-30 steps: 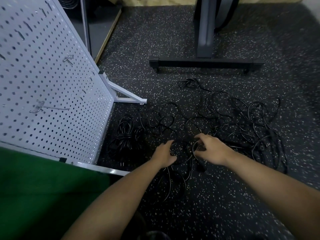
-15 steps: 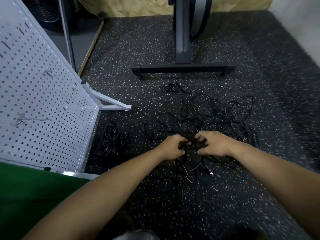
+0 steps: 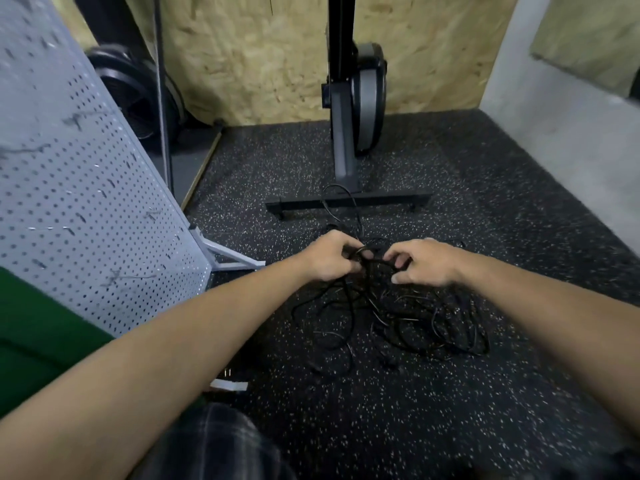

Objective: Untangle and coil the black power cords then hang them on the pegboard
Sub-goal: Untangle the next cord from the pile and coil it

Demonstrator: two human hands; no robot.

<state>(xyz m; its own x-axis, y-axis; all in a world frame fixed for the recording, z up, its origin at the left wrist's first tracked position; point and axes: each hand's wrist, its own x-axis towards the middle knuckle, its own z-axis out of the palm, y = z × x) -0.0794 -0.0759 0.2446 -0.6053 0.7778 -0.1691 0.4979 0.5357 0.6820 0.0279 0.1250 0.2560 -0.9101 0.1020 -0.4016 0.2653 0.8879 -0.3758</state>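
Note:
A tangle of black power cords (image 3: 408,320) hangs from my two hands and trails down onto the speckled floor. My left hand (image 3: 329,256) grips a bunch of the cords with curled fingers. Close beside it, my right hand (image 3: 420,261) pinches cord strands between thumb and fingers. One loop of cord (image 3: 341,202) rises above the hands. The white pegboard (image 3: 79,209) leans at the left, with metal hooks (image 3: 130,277) on its face.
A dark exercise machine (image 3: 349,133) with a floor crossbar (image 3: 346,204) stands just beyond the cords. The pegboard's white foot (image 3: 228,258) juts out at the left. A chipboard wall is behind, a grey wall at right. My plaid-clad knee (image 3: 214,441) is at the bottom.
Both hands closed on the cords and lifted the tangle off the floor. My view tilted up, bringing the wall and machine into sight; the coiled bundle by the pegboard is out of view.

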